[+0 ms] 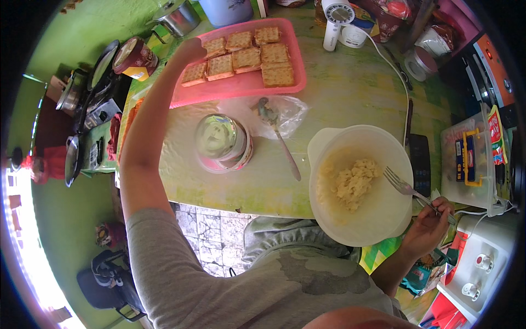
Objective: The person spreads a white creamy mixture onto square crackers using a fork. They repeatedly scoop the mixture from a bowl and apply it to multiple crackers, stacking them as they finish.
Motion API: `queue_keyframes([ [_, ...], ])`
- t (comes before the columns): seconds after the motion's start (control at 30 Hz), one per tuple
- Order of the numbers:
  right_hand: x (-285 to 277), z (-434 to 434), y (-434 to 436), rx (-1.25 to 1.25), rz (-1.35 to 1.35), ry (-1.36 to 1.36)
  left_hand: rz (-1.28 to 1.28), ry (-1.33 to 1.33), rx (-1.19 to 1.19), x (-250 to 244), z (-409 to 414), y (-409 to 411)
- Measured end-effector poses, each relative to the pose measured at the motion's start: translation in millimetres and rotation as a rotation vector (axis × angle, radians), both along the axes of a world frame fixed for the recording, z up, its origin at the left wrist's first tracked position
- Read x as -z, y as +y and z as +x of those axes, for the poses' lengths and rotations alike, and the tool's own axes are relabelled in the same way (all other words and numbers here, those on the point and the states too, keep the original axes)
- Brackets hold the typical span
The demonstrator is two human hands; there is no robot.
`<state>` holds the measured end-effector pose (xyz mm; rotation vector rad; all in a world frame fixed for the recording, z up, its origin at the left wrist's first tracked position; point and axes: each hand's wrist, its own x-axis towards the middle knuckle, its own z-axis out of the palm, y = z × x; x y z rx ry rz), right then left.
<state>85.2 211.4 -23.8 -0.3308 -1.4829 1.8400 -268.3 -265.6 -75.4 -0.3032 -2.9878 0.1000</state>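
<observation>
My right hand (431, 224) holds a metal fork (404, 187) by its handle. The tines hang over the right side of a white plastic bowl (400, 152), which has a lump of pale mashed mixture (355, 185) in it. Across the table, my left hand (191, 50) reaches over the far left corner of a pink plastic tray (300, 61), beside the cracker sandwich (214, 47) at that end. Its fingers are partly hidden, so a grip cannot be made out. Several more cracker sandwiches (246, 59) lie in rows in the tray.
A glass jar (220, 137) stands before me, near a spoon (287, 154) whose smeared end rests on a clear plastic bag (294, 113). A white handheld fan (332, 35) with a cable is at the back. Right of the bowl lie a dark phone (420, 162) and a plastic box (466, 160).
</observation>
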Motion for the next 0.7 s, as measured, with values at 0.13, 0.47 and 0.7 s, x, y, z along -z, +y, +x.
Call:
queue_keyframes([
  [0.13,0.2,0.1,-0.7,-0.016,-0.011,-0.008,-0.065,-0.07,-0.035,-5.7,-2.3,3.5],
  [0.47,-0.7,0.9,0.0,0.013,0.02,0.006,0.242,0.228,0.17,-15.1,13.8,-0.9],
  [0.7,-14.7,9.1,-8.7,-0.386,0.27,-0.23,0.556,0.04,0.319,-92.4,131.2,91.6],
])
